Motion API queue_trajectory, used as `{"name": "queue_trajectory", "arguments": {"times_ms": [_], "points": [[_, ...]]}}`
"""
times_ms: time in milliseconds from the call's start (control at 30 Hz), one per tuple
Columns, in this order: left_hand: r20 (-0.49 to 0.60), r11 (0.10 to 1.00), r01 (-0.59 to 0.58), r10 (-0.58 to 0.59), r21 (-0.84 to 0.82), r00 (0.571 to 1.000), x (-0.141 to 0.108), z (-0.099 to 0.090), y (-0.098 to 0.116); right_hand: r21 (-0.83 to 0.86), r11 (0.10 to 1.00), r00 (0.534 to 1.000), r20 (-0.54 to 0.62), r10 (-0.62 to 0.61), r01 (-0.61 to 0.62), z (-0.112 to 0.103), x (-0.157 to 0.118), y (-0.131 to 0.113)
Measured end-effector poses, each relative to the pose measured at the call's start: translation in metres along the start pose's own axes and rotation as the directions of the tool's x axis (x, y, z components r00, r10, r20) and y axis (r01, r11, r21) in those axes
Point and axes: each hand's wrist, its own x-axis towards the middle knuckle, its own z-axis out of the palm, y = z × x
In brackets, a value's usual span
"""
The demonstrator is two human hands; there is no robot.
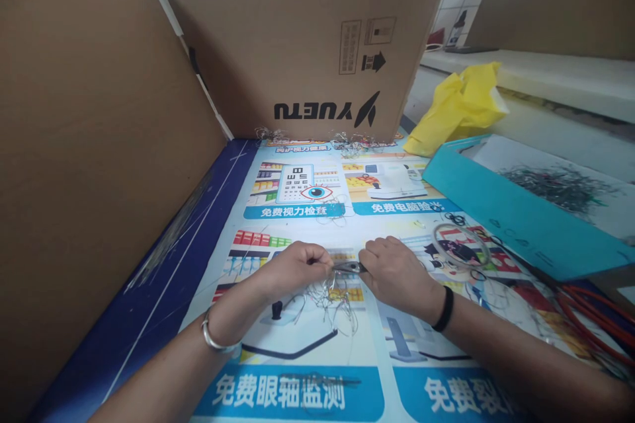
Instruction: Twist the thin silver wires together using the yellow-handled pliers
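Note:
In the middle of the head view, my right hand (394, 272) is closed around a pair of pliers (348, 267). The metal jaws point left and reach the fingertips of my left hand (302, 268). Those fingers are pinched together on a thin wire, whose held end is mostly hidden. Just below the pliers and my left fingertips lies or hangs a loose tangle of thin silvery wire (333, 301); I cannot tell which. A bundle of straight dark wire pieces (320, 380) lies on the printed sheet (370, 344) nearer to me.
Cardboard panels (297, 33) stand behind and at the left, with wire scraps (352, 142) along the back one. At right are a teal box (496, 211) holding dark wire bits (555, 186), a yellow bag (459, 109), a wire coil (461, 244) and red cords (595, 320). Long straight wires (171, 231) lie left.

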Motion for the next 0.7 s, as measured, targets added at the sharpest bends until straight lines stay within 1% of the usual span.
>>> {"name": "queue_trajectory", "arguments": {"times_ms": [133, 233, 333, 500, 700], "points": [[-0.042, 0.999, -0.031, 0.031, 0.012, 0.999, 0.0005, -0.0005, 0.0002, 0.112, 0.990, 0.994, 0.071, 0.082, -0.090, -0.0004, -0.0011, -0.0021], [-0.062, 0.998, -0.052, 0.054, 0.036, 0.997, -0.0001, -0.0004, 0.0026, 0.170, 0.977, 0.987, 0.114, 0.110, -0.128, -0.0002, -0.0019, -0.0023], [-0.069, 0.998, -0.059, 0.061, 0.034, 0.996, -0.0010, 0.0005, 0.0051, 0.192, 0.972, 0.987, 0.116, 0.113, -0.134, 0.0000, -0.0018, -0.0017], [-0.090, 0.999, -0.036, 0.037, 0.015, 0.995, -0.0004, 0.0025, 0.0053, 0.217, 0.966, 0.987, 0.109, 0.118, -0.140, 0.0001, -0.0012, -0.0016], [-0.131, 0.994, -0.080, 0.089, 0.079, 0.987, -0.0003, 0.0040, 0.0044, 0.238, 0.964, 0.990, 0.094, 0.102, -0.122, 0.0023, -0.0020, -0.0010]]}}
